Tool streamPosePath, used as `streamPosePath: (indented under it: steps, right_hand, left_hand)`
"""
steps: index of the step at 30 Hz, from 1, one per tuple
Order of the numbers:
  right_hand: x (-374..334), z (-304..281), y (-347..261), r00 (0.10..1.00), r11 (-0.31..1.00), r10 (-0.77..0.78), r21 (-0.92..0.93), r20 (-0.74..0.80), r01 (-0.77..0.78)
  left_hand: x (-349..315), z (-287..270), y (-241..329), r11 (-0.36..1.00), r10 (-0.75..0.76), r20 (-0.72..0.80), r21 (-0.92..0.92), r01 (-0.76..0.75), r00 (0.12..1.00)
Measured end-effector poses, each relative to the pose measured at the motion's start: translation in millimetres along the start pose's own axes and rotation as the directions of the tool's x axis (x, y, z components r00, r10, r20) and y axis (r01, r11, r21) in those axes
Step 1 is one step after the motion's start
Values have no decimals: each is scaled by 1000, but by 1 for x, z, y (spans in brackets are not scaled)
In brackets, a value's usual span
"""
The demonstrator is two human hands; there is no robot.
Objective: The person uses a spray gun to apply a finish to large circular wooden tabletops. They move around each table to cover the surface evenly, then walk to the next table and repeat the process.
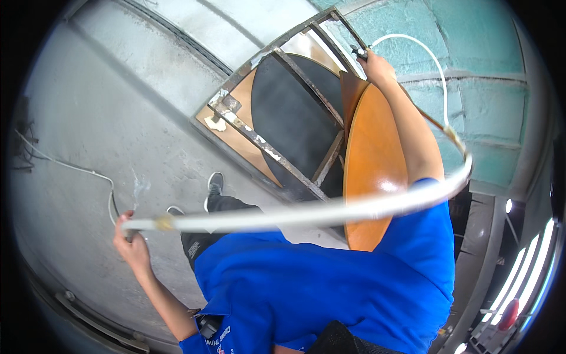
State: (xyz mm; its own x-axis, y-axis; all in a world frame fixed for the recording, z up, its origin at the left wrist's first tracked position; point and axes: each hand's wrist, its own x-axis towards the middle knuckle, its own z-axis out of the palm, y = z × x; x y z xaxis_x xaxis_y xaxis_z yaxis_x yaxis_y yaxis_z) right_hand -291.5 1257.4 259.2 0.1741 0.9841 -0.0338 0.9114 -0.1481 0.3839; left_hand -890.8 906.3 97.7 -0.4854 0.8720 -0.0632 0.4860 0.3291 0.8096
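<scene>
Looking down through the head cam: the long white plastic pipe (306,213) runs right across the front of the blue shirt (330,289), bowed by the lens, from lower left out to the far right. The left hand (132,245) is wrapped around its left end, fingers closed on it, just beside a yellowish band (165,222) on the pipe. At the pipe's right end there's a brownish taped bit, and a thin white cable (439,71) comes out of it and loops up and over to the right hand (376,66). That hand is held out well away from the body, up by the teal block wall (483,71). It looks closed on the cable's end, next to a small dark piece I can't make out. Another thin white wire (71,167) trails over the grey concrete floor (100,106) toward the left hand. Between the arms, a rusty metal frame (277,112) leans with a black round panel (289,118) behind it and a round orange-brown wooden tabletop (374,159) standing on edge just beside it. Two dark shoes (214,183) show below the frame.
</scene>
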Motion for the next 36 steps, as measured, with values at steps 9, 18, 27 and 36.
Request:
streamPosePath:
  steps: [9, 18, 27, 36]
  right_hand:
    - [-305, -51, -49, 898, 529, 438, 797, 40, -293]
    - [-604, -53, -172, 470, -375, 712, 848, 522, -374]
    - [-772, -24, -191, 121, -455, 869, 871, 479, -184]
    - [-844, 28, -199, 176, -631, 761, 776, 625, -28]
  left_hand:
    - [54, 11, 27, 955, 282, 455, -48, -292, 845]
    - [48, 43, -47, 751, 189, 981, -110, -651, 53]
    - [-6, 50, -102, 579, -213, 977, 136, -804, 11]
    - [-29, 11, -127, 652, -234, 972, 140, -745, -22]
